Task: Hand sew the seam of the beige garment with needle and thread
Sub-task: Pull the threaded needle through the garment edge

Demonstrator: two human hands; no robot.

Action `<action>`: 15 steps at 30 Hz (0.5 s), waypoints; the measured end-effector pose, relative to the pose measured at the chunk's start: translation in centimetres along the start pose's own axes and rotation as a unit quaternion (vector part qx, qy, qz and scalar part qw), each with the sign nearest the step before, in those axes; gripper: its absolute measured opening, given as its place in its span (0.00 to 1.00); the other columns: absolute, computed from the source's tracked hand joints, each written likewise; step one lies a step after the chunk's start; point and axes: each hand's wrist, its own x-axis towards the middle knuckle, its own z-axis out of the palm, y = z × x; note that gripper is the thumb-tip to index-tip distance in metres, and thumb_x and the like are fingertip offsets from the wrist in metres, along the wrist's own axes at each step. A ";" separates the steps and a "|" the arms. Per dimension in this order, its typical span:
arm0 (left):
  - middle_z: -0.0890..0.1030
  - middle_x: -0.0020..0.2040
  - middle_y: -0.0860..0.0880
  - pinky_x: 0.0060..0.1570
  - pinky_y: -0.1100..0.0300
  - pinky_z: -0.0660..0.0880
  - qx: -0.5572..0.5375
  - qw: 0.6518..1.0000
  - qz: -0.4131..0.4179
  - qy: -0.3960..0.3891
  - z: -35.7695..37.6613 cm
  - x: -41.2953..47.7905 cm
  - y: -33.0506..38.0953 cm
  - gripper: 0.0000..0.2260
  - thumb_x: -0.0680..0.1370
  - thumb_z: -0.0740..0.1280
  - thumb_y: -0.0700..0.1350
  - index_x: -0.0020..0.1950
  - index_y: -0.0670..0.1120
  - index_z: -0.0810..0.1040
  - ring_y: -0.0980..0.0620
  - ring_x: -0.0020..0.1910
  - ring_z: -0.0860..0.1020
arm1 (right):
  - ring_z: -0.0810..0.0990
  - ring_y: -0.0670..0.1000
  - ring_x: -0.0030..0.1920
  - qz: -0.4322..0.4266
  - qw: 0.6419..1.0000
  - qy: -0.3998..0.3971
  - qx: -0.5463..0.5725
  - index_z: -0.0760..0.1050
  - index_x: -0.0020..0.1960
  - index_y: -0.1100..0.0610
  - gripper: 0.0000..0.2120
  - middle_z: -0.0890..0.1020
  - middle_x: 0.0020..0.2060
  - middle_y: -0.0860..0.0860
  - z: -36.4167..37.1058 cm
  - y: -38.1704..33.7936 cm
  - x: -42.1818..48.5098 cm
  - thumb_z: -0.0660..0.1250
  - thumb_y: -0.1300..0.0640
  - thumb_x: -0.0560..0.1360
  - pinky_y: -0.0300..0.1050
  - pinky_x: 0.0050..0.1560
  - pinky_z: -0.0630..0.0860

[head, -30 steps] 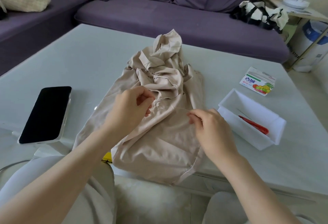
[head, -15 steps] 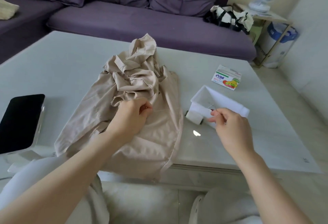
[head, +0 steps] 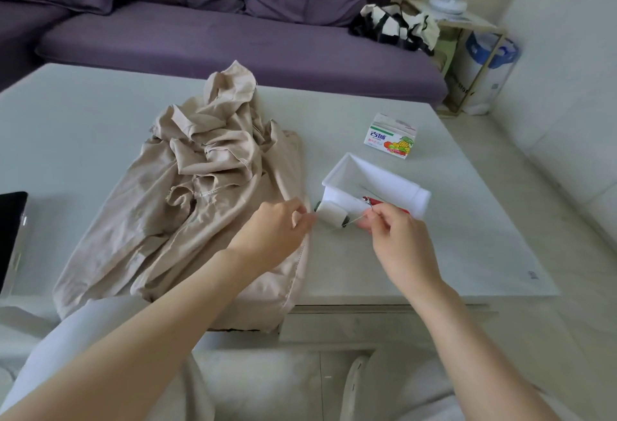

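— Where is the crumpled beige fabric garment (head: 213, 187) found?
— It is spread on the pale grey table (head: 83, 113), and its near hem is draped over the front edge.
— How is the left hand (head: 277, 230) held?
— It is held over the garment's right edge, with thumb and forefinger closed tip to tip. What is pinched there cannot be told.
— And the right hand (head: 397, 240)?
— Its fingers are curled, and a thin pale thread (head: 355, 220) is pinched at the tips. A needle cannot be made out.
— What is seen nearby?
— A white thread spool (head: 329, 215) is seen between the hands, just beside a white rectangular plastic tray (head: 340, 170). A small fruit-printed carton (head: 390, 136) is set beyond the tray.
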 end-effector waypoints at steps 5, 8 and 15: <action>0.77 0.41 0.44 0.44 0.52 0.72 0.058 0.994 -0.037 0.081 -1.1 1.9 -0.9 0.10 0.79 0.61 0.45 0.47 0.39 0.77 0.43 0.44 0.75 | 0.81 0.50 0.48 0.012 1.000 -0.001 -0.021 0.78 0.51 0.50 0.11 0.83 0.42 0.41 -1.0 0.7 0.1 0.57 0.59 0.79 0.47 0.46 0.76; 0.77 0.47 0.41 0.51 0.49 0.73 0.104 0.987 0.034 0.118 -1.1 2.2 -1.1 0.13 0.77 0.62 0.47 0.52 0.39 0.80 0.40 0.48 0.75 | 0.81 0.53 0.48 0.008 1.000 0.004 -0.026 0.78 0.53 0.51 0.11 0.84 0.44 0.43 -1.3 1.1 0.0 0.58 0.58 0.79 0.48 0.47 0.76; 0.73 0.59 0.50 0.47 0.61 0.68 0.093 0.986 0.135 0.001 2.2 1.6 1.4 0.19 0.76 0.67 0.52 0.66 0.49 0.73 0.50 0.53 0.74 | 0.80 0.56 0.41 -0.022 0.999 0.015 -0.033 0.77 0.47 0.53 0.10 0.84 0.41 0.50 -0.5 1.7 0.5 0.59 0.53 0.80 0.49 0.41 0.76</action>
